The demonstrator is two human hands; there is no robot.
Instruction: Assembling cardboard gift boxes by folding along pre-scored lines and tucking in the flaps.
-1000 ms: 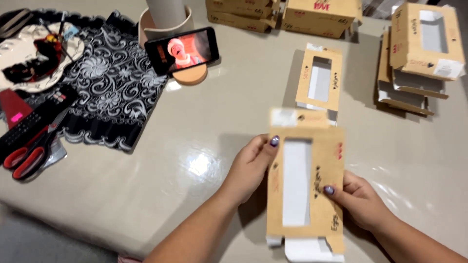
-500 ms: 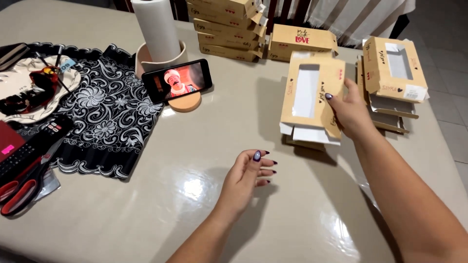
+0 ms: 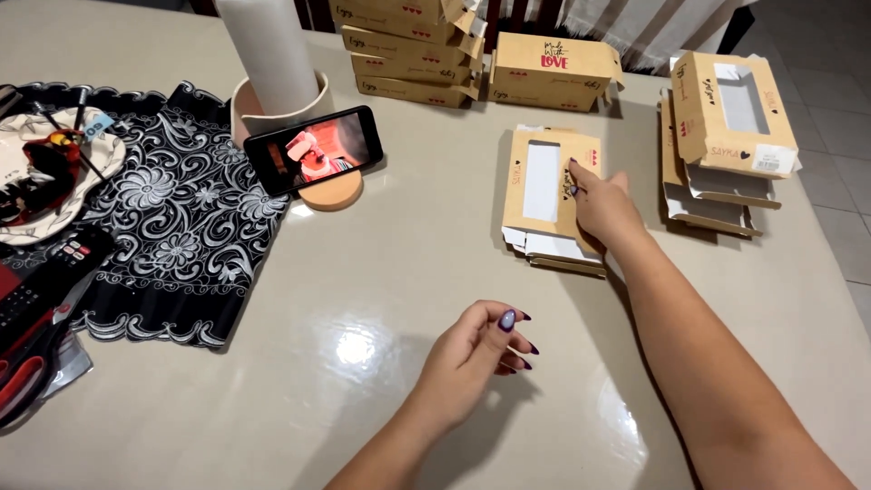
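Box: my right hand [image 3: 603, 207] lies on a flat brown cardboard box [image 3: 549, 186] with a see-through window. It sits on top of a small pile in the far middle of the table [image 3: 363, 381].
Right hand: my fingers are flat on the box top, pressing down. They are not wrapped around it, so nothing is pinched.
Left hand: my left hand [image 3: 472, 358] rests near me on the bare table. The fingers curl in loosely and hold nothing.
How it feels: I think the box is very light and thin. It is stiff along the folds but it would bend if I squeezed hard.
Weak spot: the window [image 3: 542, 181] looks like soft plastic film. I think a finger poke could dent it.
Slippy: the table is shiny, so a flat box may slide when pushed.
Where to hold: I would take it by the long brown edges, thumb on top and fingers under, not by the window or the loose white flaps [image 3: 558, 247].
Nearby: more window boxes [image 3: 730, 136] lie far right, a closed box stack [image 3: 413, 45] is at the far side, and a phone [image 3: 313, 150] stands to the left by a black patterned cloth [image 3: 172, 227].
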